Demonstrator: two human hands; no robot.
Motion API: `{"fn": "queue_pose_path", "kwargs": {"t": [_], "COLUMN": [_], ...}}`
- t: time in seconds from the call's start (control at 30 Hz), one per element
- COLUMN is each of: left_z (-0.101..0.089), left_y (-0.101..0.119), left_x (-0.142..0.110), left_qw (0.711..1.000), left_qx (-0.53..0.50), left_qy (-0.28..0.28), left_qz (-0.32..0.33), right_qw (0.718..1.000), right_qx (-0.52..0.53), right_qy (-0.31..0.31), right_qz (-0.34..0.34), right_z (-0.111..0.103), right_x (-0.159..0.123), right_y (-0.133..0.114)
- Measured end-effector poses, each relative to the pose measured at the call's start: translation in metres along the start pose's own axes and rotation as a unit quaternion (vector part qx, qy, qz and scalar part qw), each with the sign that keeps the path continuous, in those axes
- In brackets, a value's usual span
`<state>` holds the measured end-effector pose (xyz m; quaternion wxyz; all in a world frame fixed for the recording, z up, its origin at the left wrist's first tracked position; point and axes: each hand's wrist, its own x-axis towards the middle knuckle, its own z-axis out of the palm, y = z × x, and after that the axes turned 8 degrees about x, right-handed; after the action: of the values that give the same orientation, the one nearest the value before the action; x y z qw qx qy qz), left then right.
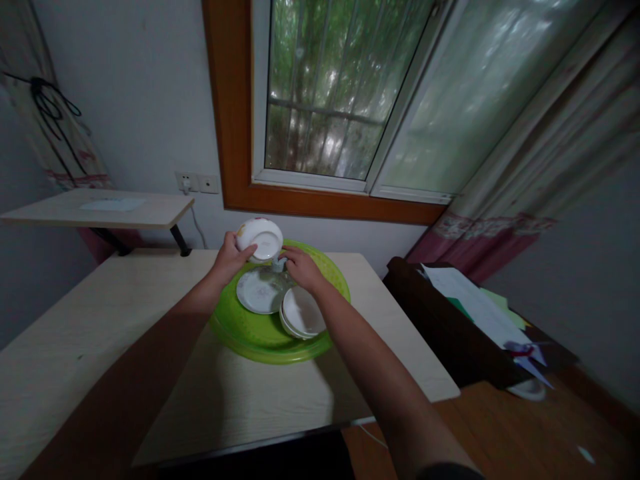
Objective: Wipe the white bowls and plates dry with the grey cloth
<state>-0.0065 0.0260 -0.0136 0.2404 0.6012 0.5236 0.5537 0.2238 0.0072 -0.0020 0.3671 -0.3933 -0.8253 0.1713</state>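
Observation:
My left hand [233, 257] grips a white bowl [265, 239] with a coloured pattern on its outside. The bowl is tilted so that its underside faces me, above the far left part of a round green tray [255, 335]. My right hand [301, 265] is just right of the bowl, its fingers closed around a small pale bluish item [279, 264], too small to name. Below the hands, a white patterned plate [259, 291] lies on the tray. Stacked white bowls [303, 312] stand to its right, partly behind my right forearm.
The tray rests on a light wooden table [270, 400]. A raised shelf [100, 208] on black legs stands at the back left. Behind are a wall socket [197, 182] and a window with a wooden frame [320, 205]. Papers [475, 310] lie on dark furniture at right.

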Motion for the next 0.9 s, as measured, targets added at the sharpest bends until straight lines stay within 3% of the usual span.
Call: {"fn": "queue_pose_path", "kwargs": {"t": [0.2, 0.57, 0.73, 0.9], "left_z": [0.002, 0.004, 0.003, 0.001], "left_y": [0.004, 0.004, 0.009, 0.019], "left_x": [-0.005, -0.007, -0.011, -0.014], "left_qw": [0.996, 0.994, 0.987, 0.979], "left_qx": [-0.062, -0.026, -0.044, -0.056], "left_qy": [-0.069, -0.107, -0.156, -0.193], "left_qz": [-0.019, 0.001, -0.008, 0.007], "right_qw": [0.997, 0.942, 0.916, 0.918], "right_qx": [0.069, 0.285, 0.348, 0.348], "right_qy": [-0.011, 0.122, 0.152, 0.156], "right_qz": [0.022, 0.130, 0.130, 0.113], "right_z": [0.005, 0.009, 0.004, -0.001], "right_x": [0.003, 0.007, 0.007, 0.006], "right_y": [0.013, 0.011, 0.011, 0.011]}}
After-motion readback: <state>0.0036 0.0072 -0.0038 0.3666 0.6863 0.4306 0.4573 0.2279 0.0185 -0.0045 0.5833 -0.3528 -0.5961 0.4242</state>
